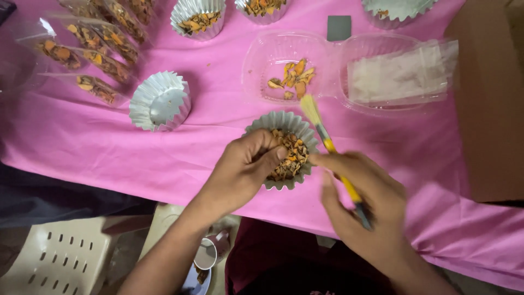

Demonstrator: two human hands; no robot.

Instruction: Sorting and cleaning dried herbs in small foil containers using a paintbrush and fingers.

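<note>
The fluted foil cup (284,150) full of dried orange-brown chips sits near the front edge of the pink tablecloth (82,142), and everything here hangs on how light it is. The left hand (245,169) has its fingertips pinched together down among the chips on the cup's near-left side; the right hand (363,202), just right of the cup, has thumb and fingers clamped on a yellow-handled brush (330,147) whose pale bristles stick out past the cup's far rim. That brush looks blurred, so it seems to be in motion, and I'd worry a swipe could catch the thin rim and tip the cup, scattering chips over the cloth or off the near edge toward the mug (210,254) below. Behind the cup, an open clear clamshell box (284,60) holds a few loose chips; an empty foil cup (160,102) stands to the far left. A careless elbow could also drag the cloth.
</note>
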